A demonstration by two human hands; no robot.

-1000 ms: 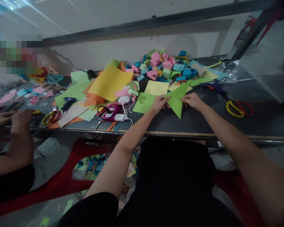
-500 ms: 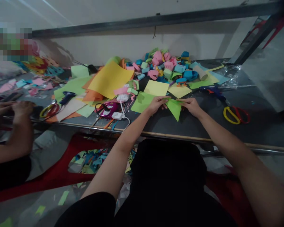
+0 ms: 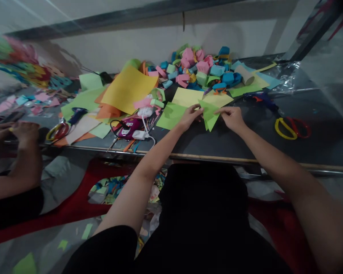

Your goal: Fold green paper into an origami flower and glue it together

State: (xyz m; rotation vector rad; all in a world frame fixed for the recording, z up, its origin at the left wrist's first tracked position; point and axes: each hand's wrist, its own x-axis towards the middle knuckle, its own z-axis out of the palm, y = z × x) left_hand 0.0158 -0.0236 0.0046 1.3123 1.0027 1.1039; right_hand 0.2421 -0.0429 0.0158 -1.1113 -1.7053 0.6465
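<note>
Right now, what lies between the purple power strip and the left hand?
In the head view, a white adapter, a white cable and, nearest the left hand, a green sheet.

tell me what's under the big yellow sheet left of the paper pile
Orange paper pokes out beneath the yellow sheet on its left side. Whatever lies under its middle is covered and can't be seen.

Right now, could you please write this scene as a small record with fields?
left hand: fingers at the left side of the folded green paper
right hand: fingers at its right side
behind the hands: pile of small pink, blue and green paper pieces
left of the hands: purple socket block, white plug
right of the hands: scissors, yellow and red handles
far left: another person's hands
</note>
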